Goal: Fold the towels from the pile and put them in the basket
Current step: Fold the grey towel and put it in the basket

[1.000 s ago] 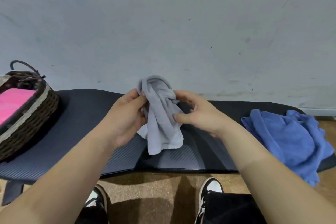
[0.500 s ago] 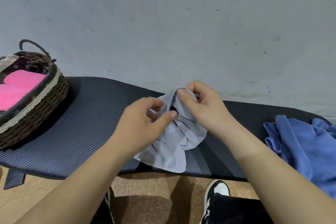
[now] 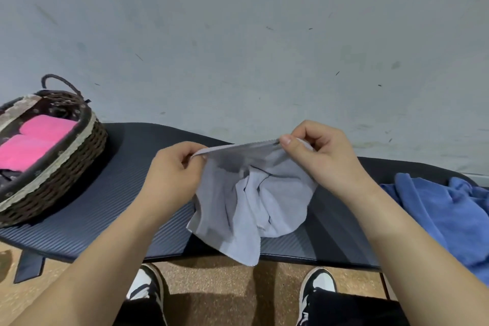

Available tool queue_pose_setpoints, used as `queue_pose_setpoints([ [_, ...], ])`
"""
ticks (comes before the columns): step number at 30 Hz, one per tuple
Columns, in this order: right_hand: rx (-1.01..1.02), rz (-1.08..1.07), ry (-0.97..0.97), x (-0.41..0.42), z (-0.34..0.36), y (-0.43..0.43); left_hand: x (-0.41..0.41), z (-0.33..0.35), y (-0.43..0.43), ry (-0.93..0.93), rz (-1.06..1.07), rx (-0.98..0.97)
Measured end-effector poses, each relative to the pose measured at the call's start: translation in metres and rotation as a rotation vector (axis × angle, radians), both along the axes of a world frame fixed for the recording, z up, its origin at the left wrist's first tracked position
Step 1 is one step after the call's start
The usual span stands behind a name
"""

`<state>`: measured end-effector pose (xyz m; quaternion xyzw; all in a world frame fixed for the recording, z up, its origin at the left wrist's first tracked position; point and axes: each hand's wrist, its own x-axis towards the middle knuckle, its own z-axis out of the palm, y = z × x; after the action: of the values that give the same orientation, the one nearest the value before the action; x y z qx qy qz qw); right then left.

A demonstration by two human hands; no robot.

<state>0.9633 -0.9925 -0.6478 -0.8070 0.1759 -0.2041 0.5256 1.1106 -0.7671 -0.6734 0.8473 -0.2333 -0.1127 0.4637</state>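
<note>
Left hand [image 3: 172, 174] and right hand [image 3: 322, 156] pinch a grey towel's [image 3: 246, 198] top edge taut above the mat's [image 3: 105, 206] front edge; basket [image 3: 66, 174] at its left end.

Single head-worn wide-angle view, looking forward and down from close above the counter [image 3: 79, 219], facing the wall [image 3: 238, 34]; the wearer's shoes [image 3: 317, 286] appear at the bottom edge.

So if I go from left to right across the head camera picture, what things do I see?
Basket with pink towels → left hand → grey towel → right hand → blue towels.
</note>
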Motion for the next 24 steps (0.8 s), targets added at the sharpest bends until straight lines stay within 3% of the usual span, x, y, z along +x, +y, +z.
queue_pose_setpoints([
  [3,-0.122,-0.084,0.065,-0.006,0.000,-0.007,0.002,0.015,0.007,0.099,0.069,-0.089],
  [9,-0.384,-0.338,0.213,-0.012,0.028,-0.022,0.040,0.057,0.006,-0.279,-0.036,0.118],
  [16,-0.580,-0.609,0.036,-0.009,0.152,-0.035,0.060,0.170,-0.002,-0.520,-0.014,-0.020],
  [20,-0.690,-0.571,-0.051,-0.023,0.167,-0.018,0.043,0.188,0.026,-0.556,-0.055,-0.085],
  [24,-0.777,-0.359,0.155,-0.040,0.107,0.008,0.029,0.142,0.072,-0.354,-0.149,0.034],
])
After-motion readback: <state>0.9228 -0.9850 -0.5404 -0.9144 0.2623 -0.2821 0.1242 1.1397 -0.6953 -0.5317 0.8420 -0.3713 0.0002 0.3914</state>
